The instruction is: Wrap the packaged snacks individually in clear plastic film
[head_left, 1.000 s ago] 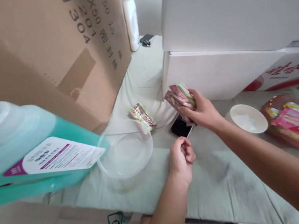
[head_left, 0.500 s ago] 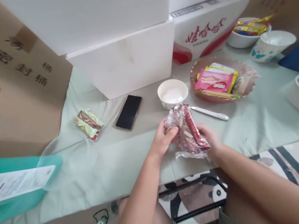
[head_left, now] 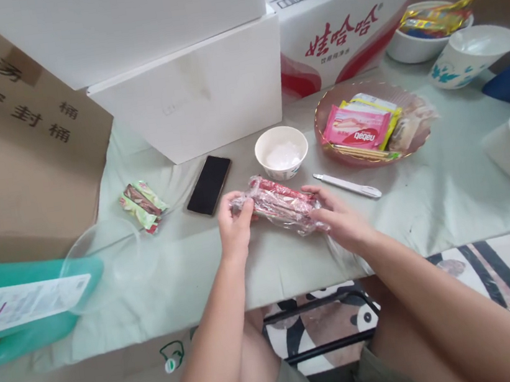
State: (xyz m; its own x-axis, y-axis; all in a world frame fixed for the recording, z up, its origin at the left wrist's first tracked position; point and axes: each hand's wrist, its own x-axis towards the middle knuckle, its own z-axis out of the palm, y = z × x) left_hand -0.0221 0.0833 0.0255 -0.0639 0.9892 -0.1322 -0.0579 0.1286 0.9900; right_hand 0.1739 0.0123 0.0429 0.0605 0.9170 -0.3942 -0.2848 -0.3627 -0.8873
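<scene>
A clear plastic packet with red-wrapped sticks inside is held level above the near part of the table. Gripping its left end is my left hand, thumb on top. My right hand closes on the packet's right end. Just behind it stands a small white paper bowl with something white inside. A white utility knife lies to the right, beyond my right hand. The black phone rests left of the bowl. Farther left lies a green-and-brown wrapped snack.
A pink gold-rimmed bowl holds snack packets. White bowls and a tilted paper cup stand at the right. White cartons line the back. A clear round lid and a teal package are at left.
The packet has turned from nearly upright to lying crosswise between my hands. My left hand has moved left and slightly up, and my right hand now grips the packet's right end.
</scene>
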